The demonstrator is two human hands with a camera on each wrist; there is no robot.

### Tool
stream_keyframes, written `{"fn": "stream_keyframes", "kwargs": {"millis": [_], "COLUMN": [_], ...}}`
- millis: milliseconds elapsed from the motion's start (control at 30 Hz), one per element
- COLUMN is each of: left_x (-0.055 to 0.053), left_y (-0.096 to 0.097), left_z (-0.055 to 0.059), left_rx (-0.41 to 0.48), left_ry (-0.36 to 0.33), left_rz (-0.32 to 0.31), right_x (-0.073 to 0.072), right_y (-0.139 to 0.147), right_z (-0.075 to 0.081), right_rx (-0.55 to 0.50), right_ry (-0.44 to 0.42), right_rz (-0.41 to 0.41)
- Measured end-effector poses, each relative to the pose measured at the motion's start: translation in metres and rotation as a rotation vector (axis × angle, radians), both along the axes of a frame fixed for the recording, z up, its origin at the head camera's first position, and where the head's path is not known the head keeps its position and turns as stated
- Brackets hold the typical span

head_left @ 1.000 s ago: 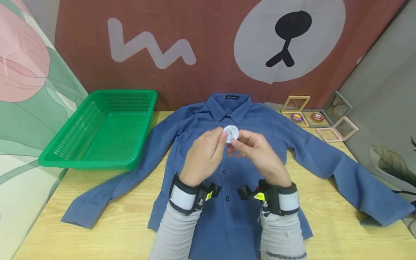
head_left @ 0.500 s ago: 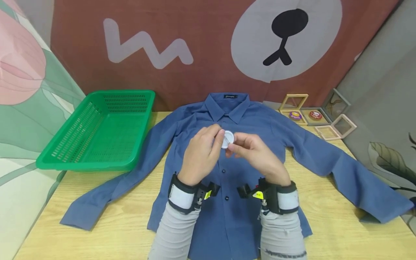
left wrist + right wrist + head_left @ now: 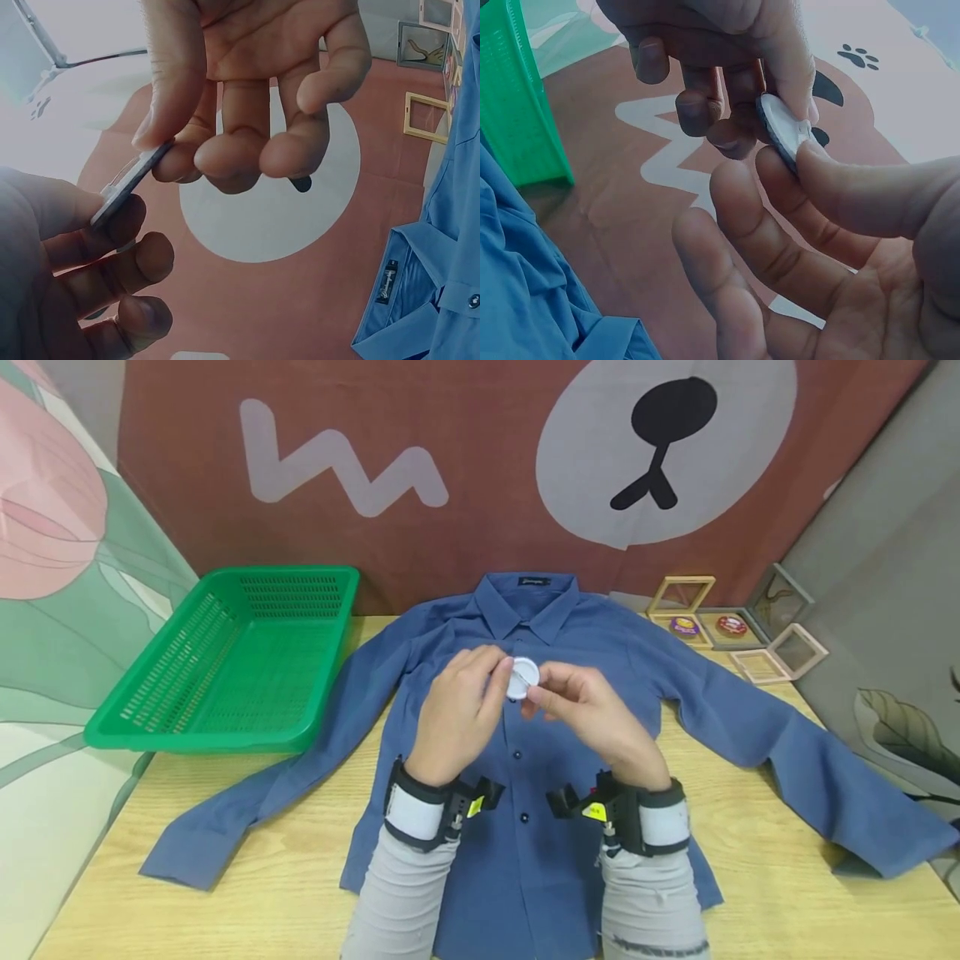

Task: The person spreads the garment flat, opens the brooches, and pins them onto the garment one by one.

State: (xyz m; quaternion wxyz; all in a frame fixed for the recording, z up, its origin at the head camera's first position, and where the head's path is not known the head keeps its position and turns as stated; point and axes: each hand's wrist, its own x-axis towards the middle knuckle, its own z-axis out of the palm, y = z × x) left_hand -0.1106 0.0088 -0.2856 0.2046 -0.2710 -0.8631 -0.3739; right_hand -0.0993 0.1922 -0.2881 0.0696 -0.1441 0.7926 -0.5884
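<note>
In the head view a round pin badge [image 3: 522,678] shows its white back and metal pin, held in the air over a blue shirt [image 3: 487,843] laid flat. My left hand [image 3: 459,710] pinches its left edge between thumb and fingers. On the right edge, my right hand [image 3: 596,714] pinches it too. The left wrist view has the badge [image 3: 129,184] nearly edge-on, the right hand [image 3: 255,90] above and the left hand [image 3: 75,262] below. In the right wrist view the badge [image 3: 784,131] sits between both thumbs; its front is hidden.
A green basket [image 3: 318,727] stands at the left, beside the shirt's sleeve. Small open frame boxes stand at the back right; two hold a purple badge [image 3: 684,626] and a red badge [image 3: 731,625]. Wooden tabletop [image 3: 300,893] shows around the shirt.
The badge has shifted slightly left and a little lower between the hands. Its pin now slants differently. Both hands keep hold of it, and the shirt and boxes stay put.
</note>
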Motion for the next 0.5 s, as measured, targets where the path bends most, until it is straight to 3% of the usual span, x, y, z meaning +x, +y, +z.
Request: {"fn": "stream_keyframes", "kwargs": {"millis": [500], "left_x": [-0.0002], "left_y": [-0.0041], "left_z": [0.0014], "left_rx": [0.001], "left_ry": [0.006], "left_rz": [-0.019], "right_x": [0.0026], "right_y": [-0.0002], "right_z": [0.0048], "right_rx": [-0.066], "right_ry": [0.017], "right_rz": [-0.12]}}
